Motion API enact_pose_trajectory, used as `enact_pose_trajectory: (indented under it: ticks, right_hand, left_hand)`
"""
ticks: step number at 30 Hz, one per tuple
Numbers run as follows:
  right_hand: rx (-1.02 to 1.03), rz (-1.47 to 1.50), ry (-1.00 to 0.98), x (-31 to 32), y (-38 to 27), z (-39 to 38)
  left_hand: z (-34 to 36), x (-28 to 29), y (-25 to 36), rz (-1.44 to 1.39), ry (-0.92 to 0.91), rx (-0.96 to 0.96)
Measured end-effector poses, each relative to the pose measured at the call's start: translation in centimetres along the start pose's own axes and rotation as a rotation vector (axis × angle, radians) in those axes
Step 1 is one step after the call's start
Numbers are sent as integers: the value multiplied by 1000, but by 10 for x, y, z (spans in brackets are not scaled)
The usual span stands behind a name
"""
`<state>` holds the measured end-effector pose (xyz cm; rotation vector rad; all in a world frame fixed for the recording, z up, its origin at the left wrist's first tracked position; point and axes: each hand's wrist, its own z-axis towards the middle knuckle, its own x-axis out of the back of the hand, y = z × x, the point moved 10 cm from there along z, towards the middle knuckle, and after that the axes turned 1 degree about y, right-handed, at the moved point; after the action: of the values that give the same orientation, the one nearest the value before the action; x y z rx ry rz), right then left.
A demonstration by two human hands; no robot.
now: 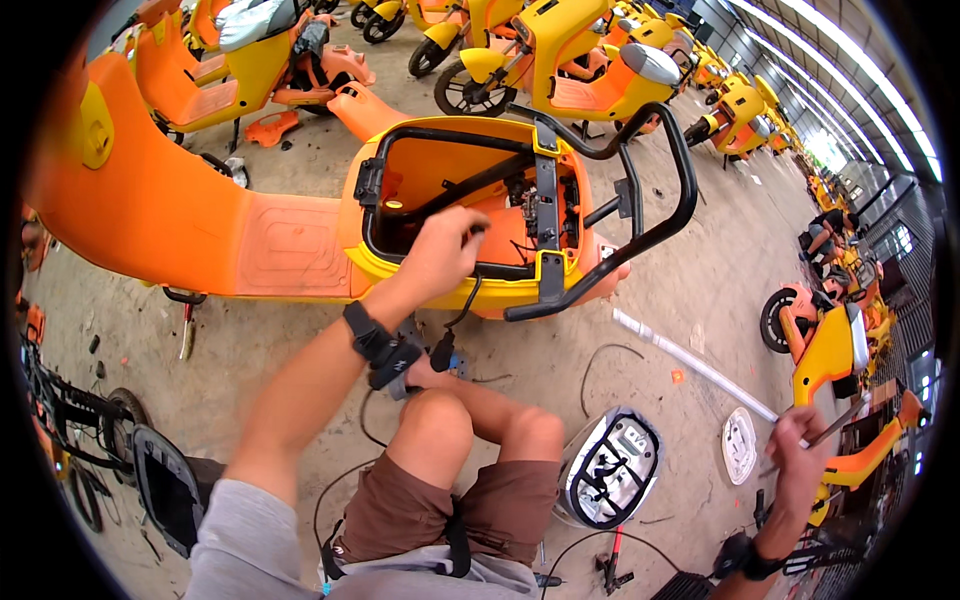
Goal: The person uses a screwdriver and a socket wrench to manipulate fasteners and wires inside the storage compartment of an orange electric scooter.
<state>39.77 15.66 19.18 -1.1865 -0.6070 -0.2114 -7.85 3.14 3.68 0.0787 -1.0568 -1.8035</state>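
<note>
My left hand (452,250) reaches over the near rim of the open, yellow-edged compartment (420,160) on an orange scooter (200,230), its fingers curled round something dark that I cannot make out. A black cable (462,308) hangs over that rim beside it, down to a black plug (442,350). My right hand (797,445), out to the right, grips the near end of a long white pipe (690,365); a thin dark rod beside it is partly hidden by the fingers. A bent black tube frame (680,180) is fixed at the compartment's right.
A seat with a silver underside (610,465) and a white oval part (740,445) lie on the floor, with cables and tools. A black bin-like part (165,480) is at lower left. Rows of scooters stand behind and right, where another person (828,230) works.
</note>
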Motion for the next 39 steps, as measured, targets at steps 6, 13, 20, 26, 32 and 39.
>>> enact_pose_trajectory:
  ticks: [6, 13, 20, 26, 32, 39]
  right_hand:
    - [266, -125, -63, -53, -106, 40]
    - [511, -148, -120, -125, -166, 87]
    - [583, -255, -181, -151, -199, 101]
    - [647, -317, -184, -166, -216, 101]
    - [634, -317, -175, -166, -215, 111]
    - [690, -322, -149, -177, -218, 111]
  left_hand:
    - [-1, -18, -27, 418, -162, 222]
    - [-4, -2, -30, 335, -137, 473]
    - [-5, -8, -39, 351, -161, 489]
    - [-4, -9, -40, 364, -179, 500]
    - [-5, -10, -44, 366, -180, 494]
    - [-5, -10, -45, 391, -170, 489]
